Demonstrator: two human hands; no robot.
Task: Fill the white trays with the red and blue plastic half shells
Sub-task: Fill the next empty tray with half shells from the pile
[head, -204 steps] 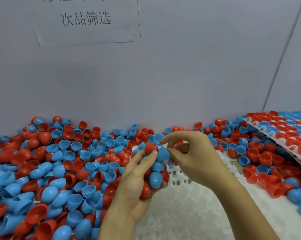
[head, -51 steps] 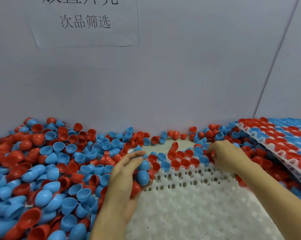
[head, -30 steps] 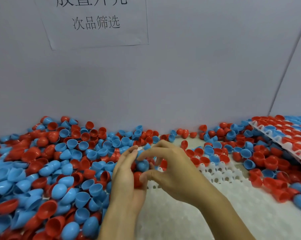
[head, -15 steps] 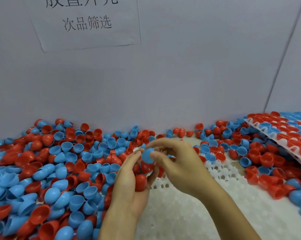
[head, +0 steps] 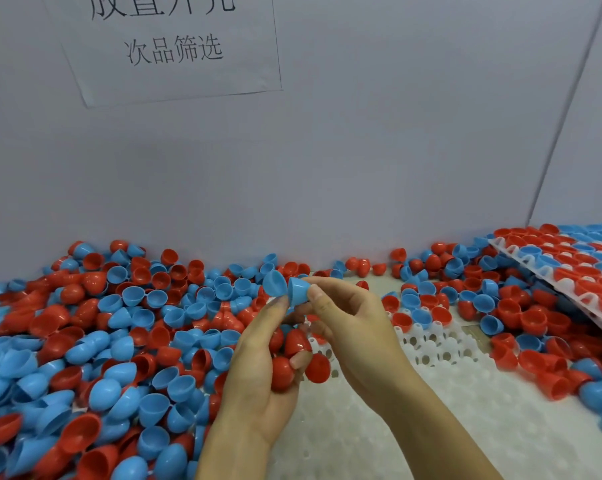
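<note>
My left hand (head: 258,368) cups a small handful of red half shells (head: 294,355) against its palm, held above the near-left part of the white tray (head: 379,431). My right hand (head: 348,327) pinches a blue half shell (head: 297,289) between thumb and forefinger, right at my left fingertips. A second blue half shell (head: 274,283) sits just left of it, touching my left fingertips. The tray's far rows hold a few red and blue shells (head: 417,313); the rest of its sockets show bare.
A deep loose pile of red and blue half shells (head: 102,341) covers the table to the left and along the grey wall. More loose shells (head: 535,327) lie to the right. A filled white tray (head: 569,268) leans at the far right. A paper sign (head: 171,46) hangs on the wall.
My right hand has drawn a blue half shell up from the handful in my left hand, and both hands sit slightly higher. The view has shifted a little.
</note>
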